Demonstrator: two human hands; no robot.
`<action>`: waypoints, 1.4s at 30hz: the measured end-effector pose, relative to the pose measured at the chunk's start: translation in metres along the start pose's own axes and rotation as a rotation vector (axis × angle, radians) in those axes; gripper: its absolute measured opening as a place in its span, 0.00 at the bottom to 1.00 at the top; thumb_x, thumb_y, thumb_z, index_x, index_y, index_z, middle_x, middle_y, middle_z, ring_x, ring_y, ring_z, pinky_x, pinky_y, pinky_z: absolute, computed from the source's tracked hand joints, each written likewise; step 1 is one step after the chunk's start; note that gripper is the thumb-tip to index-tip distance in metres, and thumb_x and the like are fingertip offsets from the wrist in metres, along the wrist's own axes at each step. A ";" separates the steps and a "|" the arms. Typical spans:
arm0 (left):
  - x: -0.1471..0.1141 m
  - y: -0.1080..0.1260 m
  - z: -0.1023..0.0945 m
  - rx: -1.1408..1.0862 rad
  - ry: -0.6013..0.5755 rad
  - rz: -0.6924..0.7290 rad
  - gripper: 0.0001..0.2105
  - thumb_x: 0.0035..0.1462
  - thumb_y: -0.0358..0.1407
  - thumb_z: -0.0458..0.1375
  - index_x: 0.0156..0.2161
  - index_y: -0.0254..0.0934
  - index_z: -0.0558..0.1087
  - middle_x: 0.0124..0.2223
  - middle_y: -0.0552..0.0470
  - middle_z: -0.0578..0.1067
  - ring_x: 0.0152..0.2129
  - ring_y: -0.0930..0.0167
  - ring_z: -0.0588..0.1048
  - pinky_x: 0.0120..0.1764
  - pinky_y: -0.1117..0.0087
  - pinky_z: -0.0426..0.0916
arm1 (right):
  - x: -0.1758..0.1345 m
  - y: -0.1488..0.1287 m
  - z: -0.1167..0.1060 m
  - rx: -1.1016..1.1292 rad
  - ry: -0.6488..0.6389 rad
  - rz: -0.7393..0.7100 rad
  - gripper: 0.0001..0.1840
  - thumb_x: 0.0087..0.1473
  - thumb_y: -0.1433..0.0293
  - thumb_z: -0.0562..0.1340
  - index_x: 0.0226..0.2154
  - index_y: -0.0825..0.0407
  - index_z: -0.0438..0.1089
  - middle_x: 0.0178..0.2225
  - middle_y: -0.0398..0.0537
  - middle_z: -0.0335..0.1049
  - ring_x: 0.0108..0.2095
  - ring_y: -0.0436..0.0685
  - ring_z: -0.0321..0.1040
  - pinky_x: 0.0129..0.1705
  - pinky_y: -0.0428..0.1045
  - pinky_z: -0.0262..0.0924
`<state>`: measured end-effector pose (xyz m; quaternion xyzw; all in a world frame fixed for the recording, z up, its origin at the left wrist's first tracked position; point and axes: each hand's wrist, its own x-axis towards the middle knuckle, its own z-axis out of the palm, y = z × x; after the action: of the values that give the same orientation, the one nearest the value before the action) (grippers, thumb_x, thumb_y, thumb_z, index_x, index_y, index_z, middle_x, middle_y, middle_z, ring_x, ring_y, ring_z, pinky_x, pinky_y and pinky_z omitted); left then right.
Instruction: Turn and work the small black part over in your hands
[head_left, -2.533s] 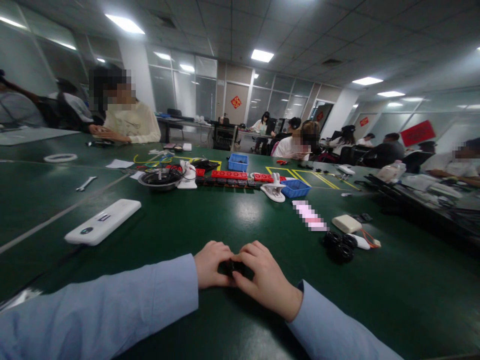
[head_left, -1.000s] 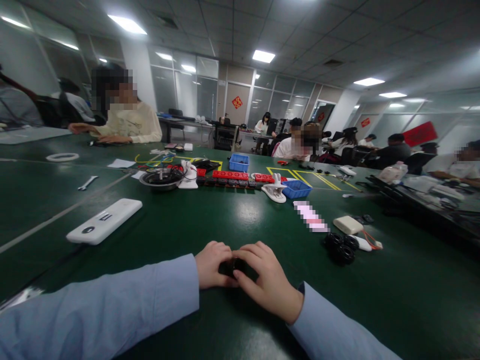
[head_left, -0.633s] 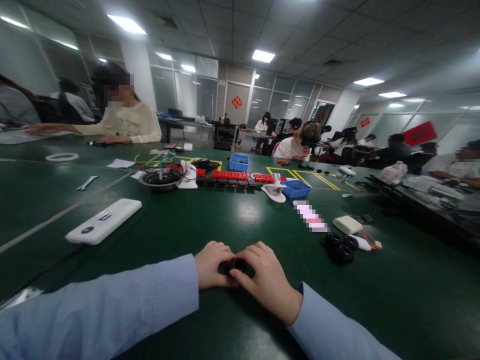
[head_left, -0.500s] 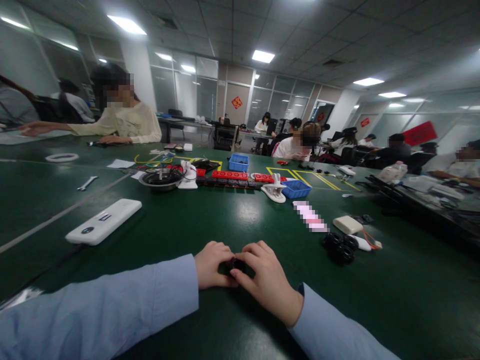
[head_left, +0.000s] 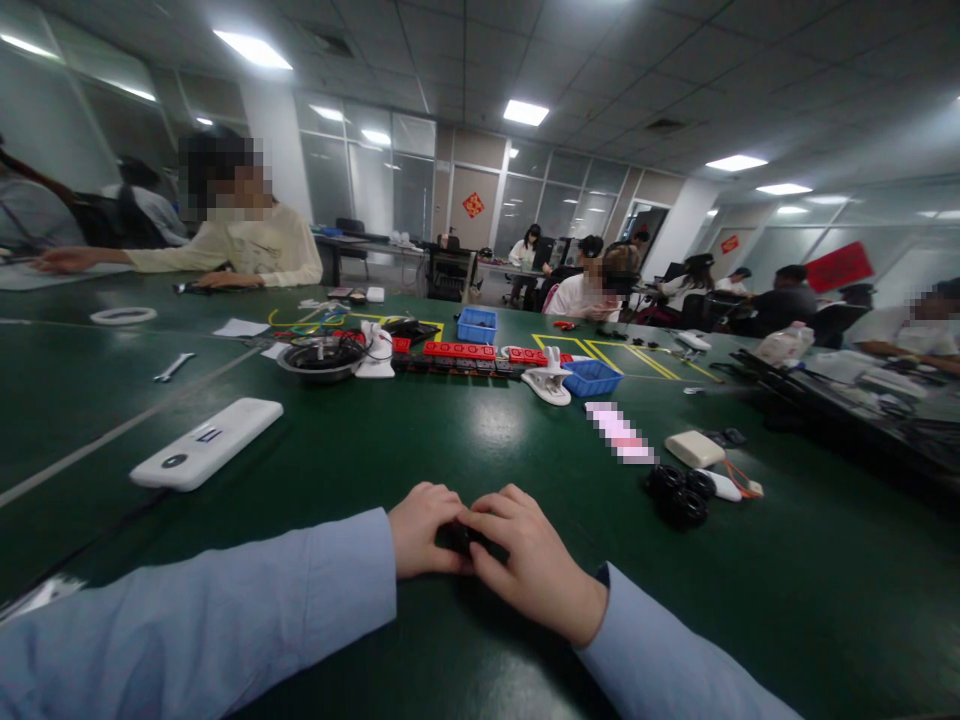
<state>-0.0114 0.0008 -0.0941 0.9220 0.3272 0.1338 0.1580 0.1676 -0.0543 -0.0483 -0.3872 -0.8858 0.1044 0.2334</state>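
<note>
Between my two hands is a small black object [head_left: 460, 538], mostly covered by fingers, so its kind cannot be made out. My left hand [head_left: 421, 530] is closed round its left side, low over the green table [head_left: 360, 640]. On the other side, the fingers and thumb of my right hand [head_left: 534, 562] pinch it from the right. Several black ring-shaped pieces [head_left: 681, 495] lie in a cluster to the right of my right hand.
A white box-like device [head_left: 206, 445] with a cable lies left. Right are a pixelated pink rectangle [head_left: 621, 433] and a cream box [head_left: 694, 448]. Farther back are red strips [head_left: 459, 350], blue bins [head_left: 592, 378], white clamps [head_left: 547, 380] and a wrench [head_left: 175, 367]. A co-worker [head_left: 255, 240] sits across, left.
My right thumb and fingers have shifted slightly on the black object, which now looks turned a little. My left hand stays almost still. The co-worker's head and outstretched arm have moved slightly.
</note>
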 end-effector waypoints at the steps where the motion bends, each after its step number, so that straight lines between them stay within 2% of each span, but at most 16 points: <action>1: 0.000 0.000 0.000 0.006 -0.002 0.004 0.16 0.46 0.48 0.61 0.32 0.37 0.69 0.33 0.54 0.72 0.32 0.67 0.69 0.35 0.68 0.58 | 0.000 0.000 0.000 0.013 -0.003 -0.014 0.16 0.49 0.76 0.58 0.42 0.50 0.69 0.39 0.47 0.70 0.36 0.55 0.59 0.40 0.52 0.57; 6: 0.000 -0.002 0.001 0.024 -0.007 0.022 0.16 0.47 0.49 0.60 0.29 0.37 0.69 0.31 0.55 0.71 0.31 0.68 0.69 0.34 0.68 0.57 | 0.001 0.001 0.001 0.067 -0.016 -0.070 0.18 0.47 0.78 0.57 0.41 0.51 0.70 0.42 0.44 0.72 0.36 0.54 0.60 0.40 0.52 0.56; 23: 0.000 -0.002 0.001 0.001 -0.005 0.003 0.16 0.44 0.48 0.62 0.27 0.37 0.68 0.29 0.57 0.70 0.31 0.69 0.68 0.34 0.69 0.57 | 0.003 0.005 0.004 0.202 0.020 -0.106 0.17 0.45 0.81 0.55 0.36 0.49 0.72 0.38 0.43 0.74 0.33 0.53 0.65 0.38 0.52 0.57; 33: 0.001 0.001 -0.001 0.033 -0.008 -0.010 0.17 0.45 0.50 0.61 0.30 0.36 0.70 0.31 0.54 0.71 0.31 0.68 0.69 0.34 0.68 0.58 | 0.001 0.004 0.000 0.159 0.004 -0.144 0.22 0.49 0.79 0.54 0.46 0.47 0.67 0.44 0.44 0.71 0.37 0.54 0.64 0.41 0.53 0.56; 37: 0.001 0.000 0.000 0.000 -0.002 0.004 0.19 0.45 0.50 0.61 0.38 0.39 0.71 0.37 0.53 0.73 0.33 0.67 0.69 0.36 0.67 0.58 | 0.000 0.004 0.001 0.083 0.082 -0.043 0.17 0.52 0.72 0.57 0.46 0.48 0.66 0.47 0.48 0.68 0.40 0.56 0.62 0.42 0.53 0.56; 42: -0.001 -0.006 0.003 -0.008 0.014 0.019 0.20 0.45 0.53 0.60 0.35 0.38 0.72 0.36 0.53 0.74 0.34 0.66 0.70 0.37 0.67 0.59 | 0.000 0.008 0.005 0.050 0.175 0.091 0.14 0.50 0.67 0.61 0.40 0.53 0.68 0.37 0.50 0.70 0.39 0.57 0.62 0.41 0.54 0.56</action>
<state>-0.0142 0.0039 -0.0986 0.9235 0.3190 0.1431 0.1579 0.1703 -0.0485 -0.0556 -0.4288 -0.8406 0.1029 0.3144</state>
